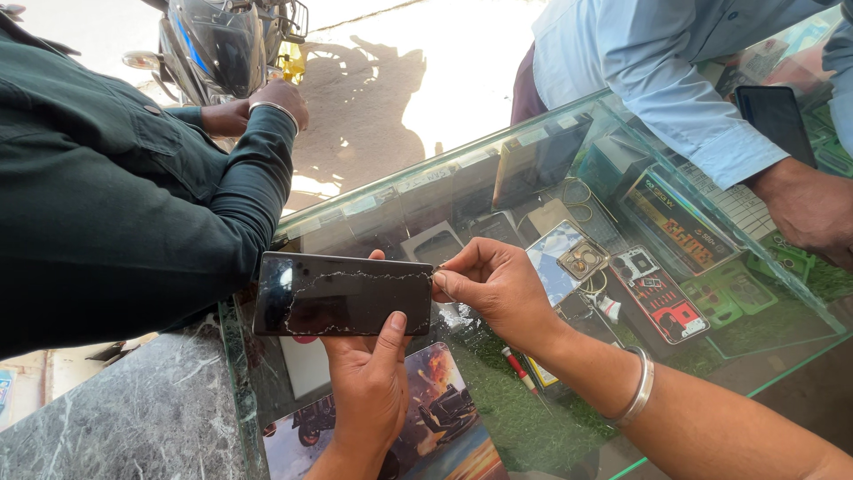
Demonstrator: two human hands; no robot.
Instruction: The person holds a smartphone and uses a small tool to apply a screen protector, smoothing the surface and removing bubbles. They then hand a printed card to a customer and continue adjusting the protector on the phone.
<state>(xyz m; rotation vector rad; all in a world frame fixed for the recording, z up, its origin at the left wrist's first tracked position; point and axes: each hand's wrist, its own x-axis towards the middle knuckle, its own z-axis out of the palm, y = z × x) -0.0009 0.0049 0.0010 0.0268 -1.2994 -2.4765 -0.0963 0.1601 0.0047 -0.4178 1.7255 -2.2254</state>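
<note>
Above the left corner of the glass-topped display table (551,133), the left hand (369,382) clamps a black, cracked rectangular smartphone (342,293) flat between thumb and fingers, while the right hand (498,284) pinches its right end beside phone cases.

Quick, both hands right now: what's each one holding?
Left hand: closed around the cracked black phone, gripping it from below.
Right hand: fingers pinched at the phone's right edge; whether they hold a small tool cannot be told.

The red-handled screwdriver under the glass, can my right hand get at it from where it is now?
Probably not. The red-handled screwdriver lies inside the case beneath the glass top, and the right hand is above that pane, pinching the cracked phone.
</note>
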